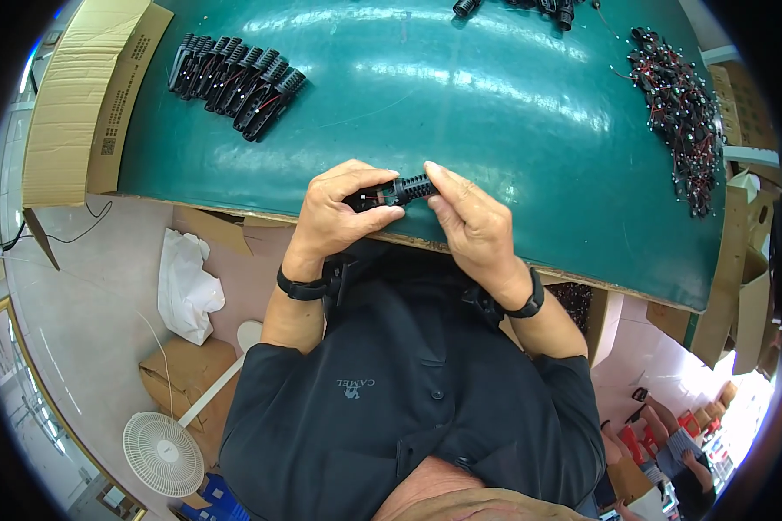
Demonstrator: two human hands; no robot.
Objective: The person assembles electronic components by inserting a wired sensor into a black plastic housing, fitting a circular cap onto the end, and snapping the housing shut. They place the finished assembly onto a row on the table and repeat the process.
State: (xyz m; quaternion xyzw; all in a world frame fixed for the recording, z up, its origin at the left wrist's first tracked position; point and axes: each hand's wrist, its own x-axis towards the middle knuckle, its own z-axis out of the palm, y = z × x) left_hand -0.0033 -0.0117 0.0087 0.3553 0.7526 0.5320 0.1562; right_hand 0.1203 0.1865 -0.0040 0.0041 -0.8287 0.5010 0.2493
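Between my two hands, just above the table's near edge, is a black plastic housing (pixel 414 189) with a ribbed end pointing right. Its body has an open side, where a small light-coloured part and a bit of red wire show. My left hand (pixel 337 207) grips the body between thumb and fingers. At the ribbed end, my right hand (pixel 475 217) pinches the tip with thumb and forefinger. Whatever lies under those right fingertips is hidden. Similar black housings (pixel 235 82) lie side by side in a slanted row at the far left, some with red wires.
The green table (pixel 391 95) has a heap of small wired parts (pixel 679 122) at its right edge. More black parts (pixel 543 9) lie at the far edge. A cardboard box (pixel 82 95) stands at left; a white fan (pixel 163 453) is below. Other people sit at lower right.
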